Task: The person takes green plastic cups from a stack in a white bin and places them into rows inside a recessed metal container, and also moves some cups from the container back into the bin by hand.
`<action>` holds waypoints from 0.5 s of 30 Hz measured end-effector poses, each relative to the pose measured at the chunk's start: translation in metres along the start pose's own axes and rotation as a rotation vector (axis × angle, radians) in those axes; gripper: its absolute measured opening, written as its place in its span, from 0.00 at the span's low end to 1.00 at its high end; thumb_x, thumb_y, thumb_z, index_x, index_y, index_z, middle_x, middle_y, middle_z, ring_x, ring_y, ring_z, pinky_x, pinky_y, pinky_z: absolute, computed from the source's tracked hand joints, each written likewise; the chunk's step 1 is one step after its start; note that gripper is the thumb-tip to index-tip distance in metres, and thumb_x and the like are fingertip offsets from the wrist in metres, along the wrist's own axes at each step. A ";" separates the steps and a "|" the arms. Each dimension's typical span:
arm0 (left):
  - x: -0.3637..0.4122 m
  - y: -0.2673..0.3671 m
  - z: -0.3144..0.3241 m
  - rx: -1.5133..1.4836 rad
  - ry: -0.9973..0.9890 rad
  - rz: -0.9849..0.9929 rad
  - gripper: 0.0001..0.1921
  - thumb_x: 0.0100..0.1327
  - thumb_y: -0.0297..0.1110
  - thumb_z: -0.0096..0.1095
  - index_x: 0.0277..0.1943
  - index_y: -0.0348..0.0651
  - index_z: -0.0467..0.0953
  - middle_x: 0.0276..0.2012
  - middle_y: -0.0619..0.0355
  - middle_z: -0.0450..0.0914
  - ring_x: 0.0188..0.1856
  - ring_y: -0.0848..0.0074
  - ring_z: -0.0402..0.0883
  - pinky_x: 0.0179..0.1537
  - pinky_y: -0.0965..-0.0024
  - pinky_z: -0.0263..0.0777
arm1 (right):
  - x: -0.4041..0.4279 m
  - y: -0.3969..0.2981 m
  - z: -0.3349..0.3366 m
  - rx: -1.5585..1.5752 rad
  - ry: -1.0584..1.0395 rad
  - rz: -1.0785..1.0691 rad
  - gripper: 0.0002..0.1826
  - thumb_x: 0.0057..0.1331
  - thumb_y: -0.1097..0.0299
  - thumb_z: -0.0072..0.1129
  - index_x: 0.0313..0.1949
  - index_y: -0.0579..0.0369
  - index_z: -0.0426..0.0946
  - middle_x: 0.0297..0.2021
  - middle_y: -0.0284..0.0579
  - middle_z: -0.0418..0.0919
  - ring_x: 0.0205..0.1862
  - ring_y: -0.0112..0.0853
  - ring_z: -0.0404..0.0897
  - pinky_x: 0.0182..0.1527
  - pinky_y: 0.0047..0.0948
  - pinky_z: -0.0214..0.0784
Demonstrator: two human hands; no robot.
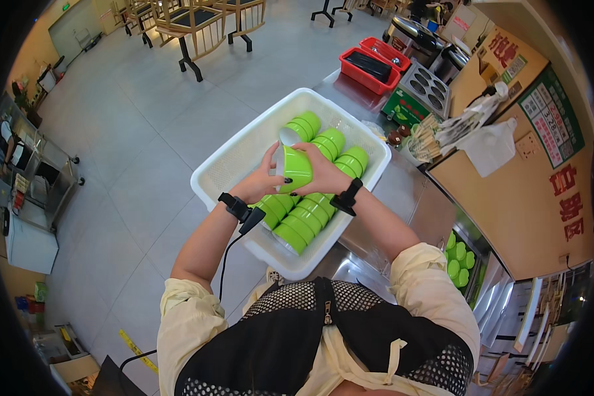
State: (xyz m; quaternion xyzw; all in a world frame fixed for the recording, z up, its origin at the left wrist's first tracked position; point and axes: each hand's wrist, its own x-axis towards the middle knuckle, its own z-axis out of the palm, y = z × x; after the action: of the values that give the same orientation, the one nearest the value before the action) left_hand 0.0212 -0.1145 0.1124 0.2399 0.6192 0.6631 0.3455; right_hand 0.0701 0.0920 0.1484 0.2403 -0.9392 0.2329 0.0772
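Both my hands grip a green bowl (297,171) with a pale inside, tipped on its side over a white perforated plastic basket (222,173). On its open rim side is my left hand (261,180), thumb against the outer wall. My right hand (327,173) wraps the base side. Nested green bowls lie in rows in the basket: a near stack (304,220), a far stack (302,126) and one on the right (352,161). My hands and forearms hide parts of the rows. Each wrist wears a black strap.
The basket rests partly on a stainless-steel counter (401,183). Beyond it are red plastic bins (371,69), a metal holder with round holes (428,86) and a tub of wrapped chopsticks (420,143). More green bowls (458,260) sit in a compartment at right. Chairs rest on tables (193,24).
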 end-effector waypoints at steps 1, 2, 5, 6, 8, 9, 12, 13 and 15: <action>0.007 -0.007 -0.006 -0.005 0.005 0.004 0.56 0.51 0.31 0.72 0.75 0.57 0.36 0.66 0.42 0.56 0.67 0.56 0.63 0.61 0.53 0.68 | 0.010 0.005 0.003 0.041 -0.012 0.017 0.58 0.34 0.58 0.80 0.66 0.49 0.57 0.56 0.48 0.70 0.61 0.49 0.67 0.68 0.50 0.50; 0.018 -0.021 -0.010 0.136 0.154 0.001 0.58 0.48 0.32 0.74 0.75 0.55 0.37 0.66 0.41 0.55 0.67 0.56 0.62 0.61 0.55 0.67 | 0.020 0.008 0.007 0.038 -0.020 0.010 0.58 0.34 0.58 0.80 0.66 0.49 0.57 0.56 0.48 0.70 0.61 0.49 0.67 0.68 0.50 0.50; 0.060 -0.047 -0.020 0.311 0.373 -0.024 0.60 0.42 0.35 0.78 0.73 0.49 0.38 0.64 0.37 0.55 0.66 0.52 0.60 0.63 0.55 0.63 | 0.052 0.035 0.024 -0.321 -0.151 -0.002 0.60 0.34 0.60 0.80 0.68 0.42 0.56 0.58 0.46 0.70 0.64 0.45 0.66 0.68 0.59 0.47; 0.072 -0.057 -0.028 0.349 0.459 -0.055 0.61 0.40 0.38 0.80 0.71 0.46 0.38 0.63 0.34 0.55 0.65 0.49 0.60 0.65 0.54 0.62 | 0.064 0.043 0.029 -0.326 -0.150 -0.006 0.60 0.34 0.60 0.80 0.68 0.42 0.56 0.58 0.46 0.70 0.64 0.45 0.66 0.68 0.59 0.47; 0.097 -0.094 -0.054 0.360 0.471 -0.044 0.62 0.39 0.39 0.81 0.70 0.43 0.37 0.63 0.33 0.55 0.64 0.49 0.62 0.64 0.54 0.63 | 0.088 0.060 0.045 -0.419 -0.253 -0.112 0.60 0.33 0.62 0.80 0.68 0.41 0.56 0.59 0.46 0.69 0.64 0.44 0.65 0.68 0.57 0.48; 0.111 -0.099 -0.058 0.372 0.456 -0.026 0.62 0.38 0.40 0.81 0.69 0.41 0.37 0.63 0.33 0.55 0.64 0.50 0.63 0.63 0.54 0.64 | 0.094 0.076 0.055 -0.436 -0.234 -0.150 0.59 0.33 0.64 0.79 0.67 0.40 0.57 0.59 0.45 0.70 0.65 0.45 0.64 0.69 0.55 0.49; 0.137 -0.112 -0.061 0.324 0.402 -0.225 0.63 0.37 0.42 0.82 0.67 0.36 0.37 0.62 0.33 0.57 0.63 0.50 0.66 0.61 0.55 0.67 | 0.100 0.103 0.070 -0.463 -0.375 -0.067 0.58 0.33 0.65 0.79 0.67 0.41 0.59 0.61 0.43 0.70 0.66 0.46 0.63 0.69 0.53 0.49; 0.141 -0.116 -0.066 0.318 0.404 -0.223 0.63 0.37 0.42 0.82 0.67 0.36 0.37 0.62 0.33 0.57 0.63 0.50 0.66 0.61 0.55 0.67 | 0.103 0.108 0.074 -0.467 -0.379 -0.069 0.58 0.33 0.65 0.79 0.67 0.41 0.59 0.61 0.43 0.70 0.66 0.46 0.63 0.69 0.53 0.49; 0.151 -0.125 -0.075 0.239 0.371 -0.243 0.65 0.36 0.44 0.83 0.66 0.34 0.35 0.61 0.33 0.60 0.61 0.51 0.69 0.59 0.57 0.70 | 0.109 0.116 0.078 -0.351 -0.412 0.010 0.57 0.33 0.67 0.79 0.66 0.39 0.59 0.63 0.41 0.69 0.68 0.50 0.60 0.70 0.53 0.49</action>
State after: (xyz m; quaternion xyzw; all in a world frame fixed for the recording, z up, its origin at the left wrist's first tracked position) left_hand -0.1122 -0.0505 -0.0365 0.0768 0.7702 0.5717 0.2721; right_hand -0.0844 0.1001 0.0614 0.2608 -0.9623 0.0128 -0.0764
